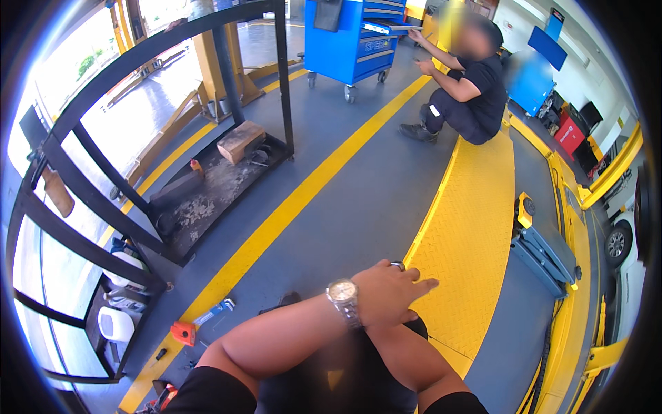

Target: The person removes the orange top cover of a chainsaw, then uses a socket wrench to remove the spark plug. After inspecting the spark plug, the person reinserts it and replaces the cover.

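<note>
My left hand, with a silver watch on its wrist and a ring on one finger, lies across my right wrist. Its fingers are stretched and somewhat apart, and nothing shows in them. My right forearm passes beneath it, and the right hand is hidden there. Both arms are crossed over my dark-clothed legs. Just beyond the left hand's fingers lies a yellow tread-plate ramp. On the floor left of my left forearm rest a blue-handled wrench and an orange-red object.
A black metal rack holding a wooden block and white jugs stands at left. Farther off, a person crouches beside a blue tool cabinet. Yellow lift parts run along the right.
</note>
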Demonstrator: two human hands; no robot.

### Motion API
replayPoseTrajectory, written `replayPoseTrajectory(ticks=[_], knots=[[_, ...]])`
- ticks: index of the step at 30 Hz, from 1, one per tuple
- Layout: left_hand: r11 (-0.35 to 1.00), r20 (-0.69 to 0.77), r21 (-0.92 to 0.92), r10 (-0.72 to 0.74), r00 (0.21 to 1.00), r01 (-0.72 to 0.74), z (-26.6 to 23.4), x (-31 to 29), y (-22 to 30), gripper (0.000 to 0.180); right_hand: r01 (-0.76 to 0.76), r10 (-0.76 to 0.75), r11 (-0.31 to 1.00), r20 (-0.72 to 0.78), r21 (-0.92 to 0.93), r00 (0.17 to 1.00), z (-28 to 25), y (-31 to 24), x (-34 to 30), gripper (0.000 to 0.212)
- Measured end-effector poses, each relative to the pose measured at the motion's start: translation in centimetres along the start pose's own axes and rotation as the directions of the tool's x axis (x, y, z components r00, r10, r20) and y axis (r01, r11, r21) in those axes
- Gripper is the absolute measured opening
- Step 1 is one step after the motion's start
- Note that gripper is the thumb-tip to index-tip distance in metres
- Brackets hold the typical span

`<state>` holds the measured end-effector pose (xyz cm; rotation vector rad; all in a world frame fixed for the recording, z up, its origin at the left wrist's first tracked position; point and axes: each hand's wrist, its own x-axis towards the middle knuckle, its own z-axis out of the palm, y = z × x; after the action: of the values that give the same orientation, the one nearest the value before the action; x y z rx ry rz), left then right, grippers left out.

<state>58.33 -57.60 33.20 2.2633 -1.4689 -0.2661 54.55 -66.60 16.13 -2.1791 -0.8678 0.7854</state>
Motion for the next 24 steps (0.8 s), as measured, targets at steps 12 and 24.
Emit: replayPoseTrajectory(ticks=[12, 24], knots=[[0.994, 0.166, -0.107, 0.047, 0.985, -0.03, 1.1, -0.6, 2.2, 0.071, 0.013, -0.012, 1.0, 0.045, -0.008, 0.999, -0.2, 0.5, 0.8, 0.049], [0.992, 0.189, -0.121, -0.016, 0.982, 0.04, 2.2, 0.1, 2.0, 0.074, 0.034, -0.033, 0.999, 0.073, -0.024, 0.997, 0.1, -0.1, 1.7, 0.05]])
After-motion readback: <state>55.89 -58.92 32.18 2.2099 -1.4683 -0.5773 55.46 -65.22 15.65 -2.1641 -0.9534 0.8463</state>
